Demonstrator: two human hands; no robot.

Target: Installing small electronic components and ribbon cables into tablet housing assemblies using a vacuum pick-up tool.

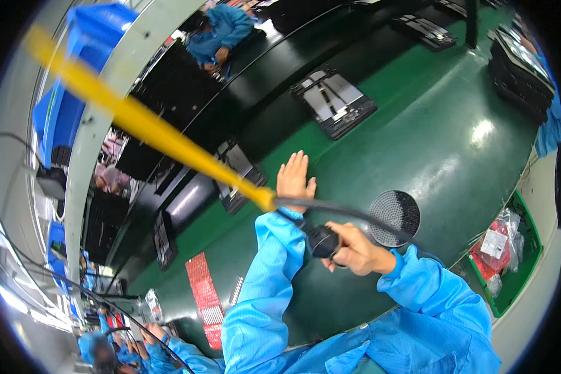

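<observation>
My right hand point(356, 249) is closed around a black corded electric screwdriver point(323, 241); its tip is hidden. My left hand point(295, 176) lies flat, palm down, fingers stretched out and holding nothing, over the green bench mat point(442, 149). A blurred yellow hanging cord point(168, 143) slants down from the upper left and ends by my left wrist, where a black cable point(355, 214) runs on to the right. Just left of my left hand is an opened tablet-like device point(239, 177). Beyond my right hand sits a round perforated black dish point(394, 218).
More opened devices lie along the dark line, one point(335, 101) ahead. A black stack point(521, 78) stands far right, above a green crate point(511, 255) holding bags. A red strip sheet point(204, 299) lies left of my sleeve. Co-workers in blue point(221, 37) sit across and at lower left.
</observation>
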